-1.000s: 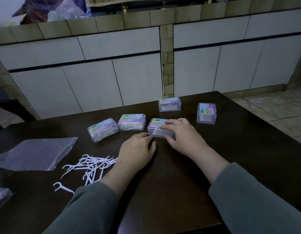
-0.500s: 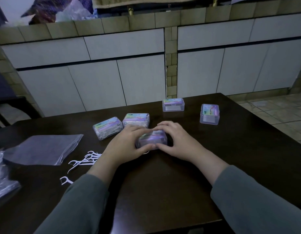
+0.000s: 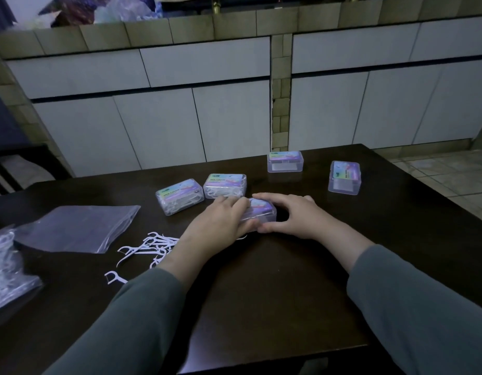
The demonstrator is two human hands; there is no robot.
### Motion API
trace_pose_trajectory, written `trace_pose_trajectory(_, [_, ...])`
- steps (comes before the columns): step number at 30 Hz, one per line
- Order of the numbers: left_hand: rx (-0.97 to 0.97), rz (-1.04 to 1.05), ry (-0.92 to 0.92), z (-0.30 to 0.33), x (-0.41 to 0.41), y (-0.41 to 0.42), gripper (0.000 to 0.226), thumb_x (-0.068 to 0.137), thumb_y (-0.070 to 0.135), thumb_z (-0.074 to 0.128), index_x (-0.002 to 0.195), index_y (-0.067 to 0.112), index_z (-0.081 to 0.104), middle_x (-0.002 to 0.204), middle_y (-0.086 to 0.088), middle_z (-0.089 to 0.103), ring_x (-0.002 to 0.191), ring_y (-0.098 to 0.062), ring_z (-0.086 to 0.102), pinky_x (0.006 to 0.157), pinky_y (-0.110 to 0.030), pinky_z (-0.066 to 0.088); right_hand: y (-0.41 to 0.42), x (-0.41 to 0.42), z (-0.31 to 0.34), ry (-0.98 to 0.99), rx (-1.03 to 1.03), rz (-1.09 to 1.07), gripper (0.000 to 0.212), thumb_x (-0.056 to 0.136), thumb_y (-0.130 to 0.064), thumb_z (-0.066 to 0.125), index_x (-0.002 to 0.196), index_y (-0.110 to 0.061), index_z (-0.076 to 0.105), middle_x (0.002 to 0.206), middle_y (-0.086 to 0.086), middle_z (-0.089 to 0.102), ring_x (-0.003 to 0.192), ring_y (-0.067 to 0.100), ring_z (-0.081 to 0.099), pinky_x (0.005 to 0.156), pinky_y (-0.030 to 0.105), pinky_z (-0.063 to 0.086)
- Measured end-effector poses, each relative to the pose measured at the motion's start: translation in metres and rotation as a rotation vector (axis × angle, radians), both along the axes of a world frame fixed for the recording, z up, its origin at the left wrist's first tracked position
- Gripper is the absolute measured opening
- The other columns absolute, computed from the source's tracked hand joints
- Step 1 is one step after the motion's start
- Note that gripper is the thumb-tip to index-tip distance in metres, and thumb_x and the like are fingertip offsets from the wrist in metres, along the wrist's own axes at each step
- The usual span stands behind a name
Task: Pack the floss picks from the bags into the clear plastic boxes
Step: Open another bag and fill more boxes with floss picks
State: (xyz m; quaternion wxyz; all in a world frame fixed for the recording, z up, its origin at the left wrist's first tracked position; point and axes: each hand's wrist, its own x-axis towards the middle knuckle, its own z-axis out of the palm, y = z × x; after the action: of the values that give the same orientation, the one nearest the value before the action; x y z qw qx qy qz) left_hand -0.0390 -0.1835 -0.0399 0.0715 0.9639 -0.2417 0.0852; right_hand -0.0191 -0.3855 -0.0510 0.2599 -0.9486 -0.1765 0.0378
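Note:
A clear plastic box (image 3: 261, 212) with a colourful label sits on the dark table (image 3: 275, 288), gripped from both sides. My left hand (image 3: 220, 220) covers its left end and my right hand (image 3: 291, 215) wraps its right end. Two filled boxes (image 3: 179, 195) (image 3: 225, 185) lie just behind my left hand. Two empty-looking boxes (image 3: 285, 161) (image 3: 344, 177) stand farther back on the right. Loose white floss picks (image 3: 145, 249) are scattered left of my left forearm, partly hidden by it.
An empty flat plastic bag (image 3: 77, 228) lies at the left. A bag with floss picks (image 3: 7, 269) sits at the far left edge. White cabinets (image 3: 164, 120) stand beyond the table's far edge, and a tiled floor (image 3: 445, 180) shows at the right.
The box was pulled nearer to me from beside the filled boxes. My left hand moved from the table onto its left end, so both hands now grip it.

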Motion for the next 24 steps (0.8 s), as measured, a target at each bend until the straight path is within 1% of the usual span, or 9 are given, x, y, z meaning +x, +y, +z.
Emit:
trace_pose_trajectory(8, [0.052, 0.028, -0.019, -0.001, -0.007, -0.005, 0.047, 0.099, 0.047, 0.038, 0.135, 0.018, 0.04, 0.138, -0.006, 0.045, 0.125, -0.021, 0.041, 0.099, -0.032, 0.036, 0.001, -0.001, 0.003, 0.041, 0.029, 0.0, 0.073, 0.077, -0.061, 0.068, 0.138, -0.061, 0.028, 0.144, -0.019, 0.043, 0.135, 0.02, 0.032, 0.104, 0.04, 0.025])
trace_pose_trajectory(10, [0.025, 0.015, -0.086, 0.001, -0.009, -0.007, 0.037, 0.1, 0.042, 0.038, 0.127, 0.017, 0.045, 0.126, -0.005, 0.052, 0.114, -0.019, 0.049, 0.086, -0.027, 0.039, 0.002, -0.003, 0.006, 0.034, 0.044, -0.004, 0.073, 0.077, -0.055, 0.071, 0.138, -0.058, 0.029, 0.146, -0.015, 0.043, 0.137, 0.022, 0.031, 0.107, 0.042, 0.025])
trace_pose_trajectory(12, [-0.095, 0.051, -0.137, 0.002, -0.009, -0.008, 0.03, 0.1, 0.042, 0.038, 0.115, 0.019, 0.048, 0.108, -0.003, 0.058, 0.093, -0.012, 0.052, 0.071, -0.023, 0.035, 0.004, -0.007, 0.009, 0.041, 0.051, -0.036, 0.076, 0.078, -0.05, 0.073, 0.139, -0.054, 0.028, 0.148, -0.01, 0.042, 0.139, 0.025, 0.028, 0.11, 0.044, 0.024])
trace_pose_trajectory(14, [-0.163, 0.067, -0.125, 0.002, -0.007, -0.008, 0.031, 0.098, 0.045, 0.04, 0.113, 0.02, 0.05, 0.103, -0.002, 0.059, 0.088, -0.01, 0.048, 0.07, -0.022, 0.034, 0.006, -0.01, 0.008, 0.021, 0.05, -0.045, 0.078, 0.078, -0.05, 0.073, 0.14, -0.052, 0.027, 0.148, -0.009, 0.042, 0.14, 0.024, 0.029, 0.111, 0.044, 0.022])
trace_pose_trajectory(16, [-0.205, 0.076, -0.05, 0.002, -0.006, -0.006, 0.033, 0.097, 0.047, 0.042, 0.116, 0.022, 0.051, 0.101, 0.002, 0.058, 0.088, -0.008, 0.049, 0.071, -0.022, 0.037, 0.005, -0.013, 0.007, 0.014, 0.063, -0.054, 0.079, 0.079, -0.05, 0.073, 0.142, -0.051, 0.025, 0.148, -0.01, 0.042, 0.139, 0.022, 0.03, 0.111, 0.042, 0.023])
trace_pose_trajectory(17, [-0.258, 0.088, 0.004, 0.002, -0.006, -0.005, 0.035, 0.096, 0.05, 0.043, 0.118, 0.023, 0.052, 0.101, 0.004, 0.057, 0.089, -0.008, 0.051, 0.071, -0.023, 0.041, 0.005, -0.013, 0.006, 0.019, 0.075, -0.069, 0.08, 0.079, -0.05, 0.072, 0.143, -0.05, 0.024, 0.148, -0.011, 0.041, 0.138, 0.022, 0.029, 0.11, 0.041, 0.024])
trace_pose_trajectory(19, [-0.482, 0.131, 0.089, 0.005, -0.006, -0.004, 0.035, 0.093, 0.054, 0.046, 0.114, 0.026, 0.054, 0.101, 0.007, 0.06, 0.089, -0.007, 0.057, 0.07, -0.025, 0.048, 0.005, -0.015, 0.004, 0.01, 0.085, -0.094, 0.086, 0.078, -0.054, 0.072, 0.146, -0.048, 0.019, 0.147, -0.012, 0.042, 0.137, 0.022, 0.03, 0.108, 0.04, 0.025])
trace_pose_trajectory(21, [-0.727, 0.23, 0.105, 0.006, -0.002, -0.005, 0.032, 0.091, 0.055, 0.05, 0.105, 0.025, 0.055, 0.096, 0.007, 0.061, 0.083, -0.005, 0.059, 0.062, -0.023, 0.046, 0.006, -0.014, 0.001, -0.004, 0.058, -0.103, 0.092, 0.077, -0.06, 0.069, 0.149, -0.046, 0.013, 0.147, -0.013, 0.043, 0.138, 0.021, 0.032, 0.109, 0.042, 0.026])
trace_pose_trajectory(24, [-0.94, 0.395, 0.109, 0.007, 0.01, -0.002, 0.027, 0.093, 0.047, 0.055, 0.101, 0.021, 0.054, 0.091, 0.001, 0.065, 0.068, -0.006, 0.062, 0.055, -0.025, 0.047, 0.009, -0.017, 0.0, -0.012, -0.042, -0.144, 0.092, 0.079, -0.066, 0.062, 0.15, -0.045, 0.008, 0.149, -0.005, 0.039, 0.134, 0.025, 0.033, 0.105, 0.042, 0.033])
